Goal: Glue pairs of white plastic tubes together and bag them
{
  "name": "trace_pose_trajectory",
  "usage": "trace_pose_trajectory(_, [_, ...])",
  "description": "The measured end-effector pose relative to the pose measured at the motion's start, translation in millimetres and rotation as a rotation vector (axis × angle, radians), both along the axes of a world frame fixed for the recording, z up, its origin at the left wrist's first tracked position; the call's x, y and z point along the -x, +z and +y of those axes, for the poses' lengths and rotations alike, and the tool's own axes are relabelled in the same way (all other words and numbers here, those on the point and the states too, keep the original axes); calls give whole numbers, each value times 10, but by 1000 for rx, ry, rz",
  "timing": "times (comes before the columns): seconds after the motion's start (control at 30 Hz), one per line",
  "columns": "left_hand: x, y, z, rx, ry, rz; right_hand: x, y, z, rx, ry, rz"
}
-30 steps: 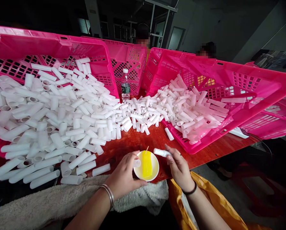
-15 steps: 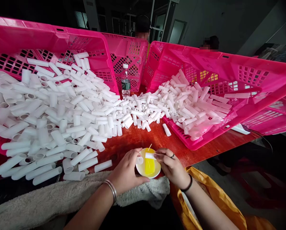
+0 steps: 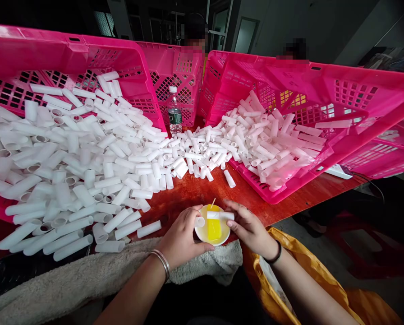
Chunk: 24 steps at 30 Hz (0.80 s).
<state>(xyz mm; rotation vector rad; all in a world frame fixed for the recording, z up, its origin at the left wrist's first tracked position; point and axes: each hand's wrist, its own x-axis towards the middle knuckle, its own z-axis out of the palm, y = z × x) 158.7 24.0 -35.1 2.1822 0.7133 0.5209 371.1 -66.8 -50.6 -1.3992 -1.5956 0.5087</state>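
Observation:
A small white bowl (image 3: 202, 235) contains a yellow block (image 3: 214, 229), and a thin pale stick (image 3: 213, 203) pokes up at its far side. My left hand (image 3: 180, 232) curls against the bowl's left side, with a short white plastic tube (image 3: 199, 221) in its grasp, open end showing. Another white tube (image 3: 220, 215) lies crosswise over the yellow block and reaches past the bowl's right rim. Around that tube's right end, my right hand (image 3: 252, 230) has its finger and thumb apart; whether the thumb touches the tube I cannot tell.
Loose white tubes (image 3: 83, 158) spill from a pink crate (image 3: 121, 54) at left; more lie in the pink crate (image 3: 218, 67) at right. A water bottle (image 3: 174, 113) stands between. A grey towel (image 3: 121, 271) covers the near table edge. Two people sit beyond the crates.
My right fingers have spread and drawn back from the tube over the bowl, exposing its right end. The tube has shifted slightly right. My left hand keeps its hold.

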Motion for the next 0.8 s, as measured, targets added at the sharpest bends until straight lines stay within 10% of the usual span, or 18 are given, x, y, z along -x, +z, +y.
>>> trace_pose_trajectory(0.8, [-2,-3,-1,-36,36,20,17,-53,-16,-115,-27,-154])
